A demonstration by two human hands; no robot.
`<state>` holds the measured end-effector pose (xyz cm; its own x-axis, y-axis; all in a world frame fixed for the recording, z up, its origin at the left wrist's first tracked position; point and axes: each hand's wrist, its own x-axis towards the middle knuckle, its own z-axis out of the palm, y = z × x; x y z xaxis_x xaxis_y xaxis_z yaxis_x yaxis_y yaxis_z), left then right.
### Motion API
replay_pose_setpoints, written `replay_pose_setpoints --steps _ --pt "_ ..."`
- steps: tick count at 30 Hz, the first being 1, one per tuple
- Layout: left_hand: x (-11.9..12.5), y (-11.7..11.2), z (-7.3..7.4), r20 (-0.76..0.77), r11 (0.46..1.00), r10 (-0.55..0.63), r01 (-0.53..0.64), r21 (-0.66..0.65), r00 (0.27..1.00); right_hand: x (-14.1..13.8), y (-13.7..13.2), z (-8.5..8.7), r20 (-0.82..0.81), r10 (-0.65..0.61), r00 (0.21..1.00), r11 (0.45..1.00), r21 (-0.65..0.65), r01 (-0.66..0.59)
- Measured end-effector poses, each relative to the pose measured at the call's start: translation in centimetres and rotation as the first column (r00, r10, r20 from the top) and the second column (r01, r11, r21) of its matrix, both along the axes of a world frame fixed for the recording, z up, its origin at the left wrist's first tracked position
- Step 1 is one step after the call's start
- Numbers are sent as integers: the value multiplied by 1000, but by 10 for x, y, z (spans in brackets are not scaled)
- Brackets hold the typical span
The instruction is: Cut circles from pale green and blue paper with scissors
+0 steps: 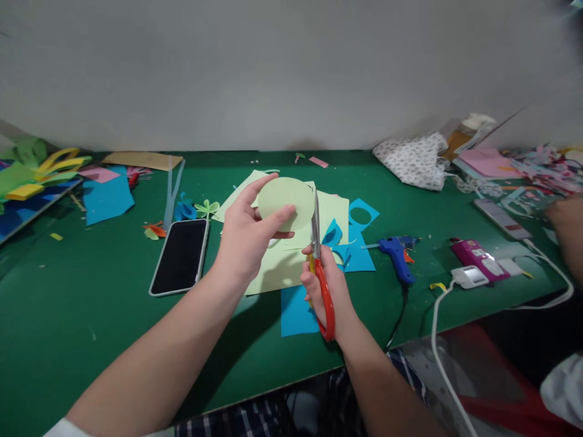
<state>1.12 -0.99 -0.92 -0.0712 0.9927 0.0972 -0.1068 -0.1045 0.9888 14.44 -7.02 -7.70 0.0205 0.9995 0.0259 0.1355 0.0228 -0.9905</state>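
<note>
My left hand point(248, 227) pinches a pale green paper circle point(285, 197) between thumb and fingers, above the table. In my right hand point(330, 285) are scissors with red handles point(325, 303), blades pointing up and away from me. The blades lie along the right edge of the circle, with a thin strip of paper beside them. Below both hands lie pale green paper sheets point(268, 273) and pieces of blue paper point(298, 312). One blue scrap point(370, 212) has a round hole cut in it.
A phone point(180, 258) and small paper flowers point(207, 208) lie left of my hands. To the right are a blue glue gun point(398, 258), a magenta device point(479, 260) and a white cable point(435, 340). Another person's hand point(567, 221) shows at the right edge.
</note>
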Motion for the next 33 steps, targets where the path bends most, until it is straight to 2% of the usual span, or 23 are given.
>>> replay_pose_setpoints --steps 10,16,23,33 --pt "-1 0 0 -7 1000 -1 1 12 1000 -1 -1 2 34 7 999 1000 4 -7" --pt "2 -1 0 -39 999 -22 23 36 999 6 -2 4 56 94 994 995 40 -96" --pt "2 -1 4 -115 999 -38 38 -3 993 9 -1 2 58 75 996 996 43 -78" --pt "-2 1 1 -102 997 -70 72 22 992 6 -1 4 39 54 998 998 34 -56"
